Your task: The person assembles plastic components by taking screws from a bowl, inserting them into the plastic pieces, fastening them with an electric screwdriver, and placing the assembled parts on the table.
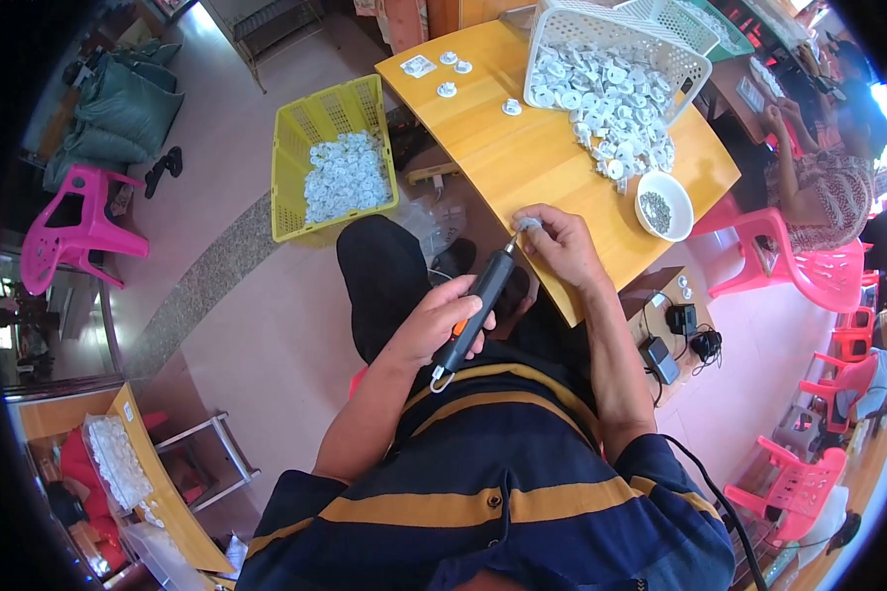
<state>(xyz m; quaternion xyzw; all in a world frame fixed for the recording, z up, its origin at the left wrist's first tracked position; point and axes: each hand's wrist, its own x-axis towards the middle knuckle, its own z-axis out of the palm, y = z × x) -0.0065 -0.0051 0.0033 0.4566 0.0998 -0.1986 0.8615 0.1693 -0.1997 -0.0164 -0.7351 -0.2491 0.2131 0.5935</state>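
My left hand (436, 323) grips a black electric screwdriver (476, 307) with an orange button, its tip pointing up toward the table edge. My right hand (559, 246) pinches a small white plastic part (528, 225) at the near edge of the yellow wooden table (522, 158), right where the driver's tip meets it. A tipped white basket (611, 49) spills several white plastic parts (621, 123) onto the table. A white bowl (664, 205) of small screws stands just right of my right hand.
A yellow basket (296, 158) holding white parts sits on the floor at left. Pink plastic chairs (74, 227) stand left and right. Another person (828, 187) sits beyond the table at right. Chargers and cables (675, 340) lie on a low stand.
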